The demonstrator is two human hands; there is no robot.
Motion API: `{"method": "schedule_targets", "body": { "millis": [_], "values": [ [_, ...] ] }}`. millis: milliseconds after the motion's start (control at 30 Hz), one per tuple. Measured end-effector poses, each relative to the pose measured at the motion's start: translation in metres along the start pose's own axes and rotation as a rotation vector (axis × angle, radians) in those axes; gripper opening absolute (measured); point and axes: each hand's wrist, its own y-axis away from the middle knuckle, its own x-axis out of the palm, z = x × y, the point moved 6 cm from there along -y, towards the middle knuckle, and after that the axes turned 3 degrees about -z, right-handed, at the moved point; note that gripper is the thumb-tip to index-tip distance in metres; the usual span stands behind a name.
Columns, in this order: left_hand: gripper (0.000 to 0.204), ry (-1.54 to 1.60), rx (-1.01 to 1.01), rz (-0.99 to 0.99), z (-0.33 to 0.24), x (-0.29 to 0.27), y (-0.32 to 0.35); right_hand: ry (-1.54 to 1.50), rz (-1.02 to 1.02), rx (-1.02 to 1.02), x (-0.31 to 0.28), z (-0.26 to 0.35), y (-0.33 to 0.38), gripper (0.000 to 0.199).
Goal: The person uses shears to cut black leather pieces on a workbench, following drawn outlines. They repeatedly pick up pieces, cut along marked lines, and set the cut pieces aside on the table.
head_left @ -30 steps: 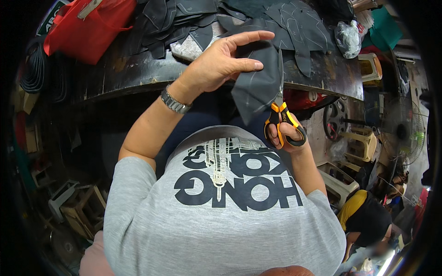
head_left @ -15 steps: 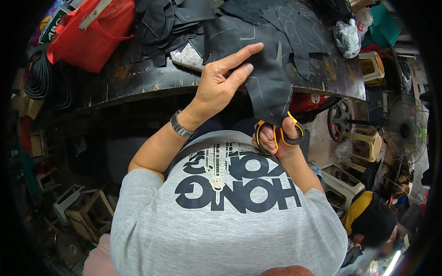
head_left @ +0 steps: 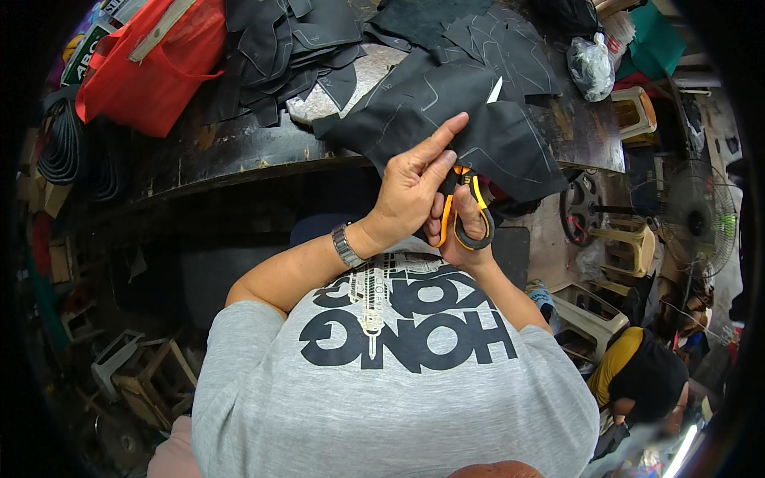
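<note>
A black leather-like sheet [head_left: 446, 92] with pale drawn outlines spreads in front of me, partly over the table edge. My left hand [head_left: 414, 187], with a metal watch on its wrist, grips the sheet's near edge, index finger stretched along the top and thumb beside it. Close against it, my right hand [head_left: 470, 227] has its thumb and fingers in the orange and black handles of the scissors [head_left: 476, 205]. The blades run under the sheet, and a bright tip shows past a cut in it. The right fingers are partly hidden behind the handles.
Cut black pieces [head_left: 291, 52] lie heaped on the dark table [head_left: 199, 155] around a pale slab [head_left: 366, 76]. A red bag [head_left: 159, 72] stands at left, a clear plastic bag [head_left: 591, 68] at right. Beyond are stools [head_left: 629, 247], a fan [head_left: 701, 215] and another person [head_left: 645, 374].
The scissors and my right hand have moved up and left, close to my left hand, which has shifted right and down. The sheet has turned and spread out wider.
</note>
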Motion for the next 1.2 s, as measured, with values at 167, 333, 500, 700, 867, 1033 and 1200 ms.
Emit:
{"method": "schedule_targets", "body": {
  "millis": [167, 333, 500, 700, 867, 1033, 1200],
  "values": [
    [0.047, -0.057, 0.036, 0.054, 0.001, 0.005, 0.003, 0.001, -0.044, -0.019, -0.005, -0.002, 0.001, 0.047],
    [0.048, -0.121, 0.083, 0.071, 0.001, 0.006, 0.004, -0.013, -0.056, -0.039, -0.004, -0.003, 0.002, 0.047],
    [0.049, -0.181, 0.141, 0.093, 0.000, 0.010, 0.002, -0.011, -0.053, -0.054, -0.005, -0.004, 0.004, 0.046],
    [0.046, -0.121, 0.093, 0.078, 0.003, 0.005, 0.002, 0.087, -0.067, -0.022, -0.006, 0.003, 0.006, 0.046],
    [0.044, -0.123, 0.153, 0.057, -0.002, -0.002, 0.000, 0.132, -0.104, 0.015, -0.010, 0.009, 0.003, 0.046],
    [0.042, -0.019, -0.144, 0.089, 0.012, -0.004, 0.010, 0.157, -0.113, -0.039, -0.014, 0.013, -0.003, 0.045],
    [0.042, -0.134, 0.037, 0.073, 0.005, -0.004, 0.006, 0.164, -0.149, -0.014, -0.018, 0.012, -0.002, 0.044]
  ]
}}
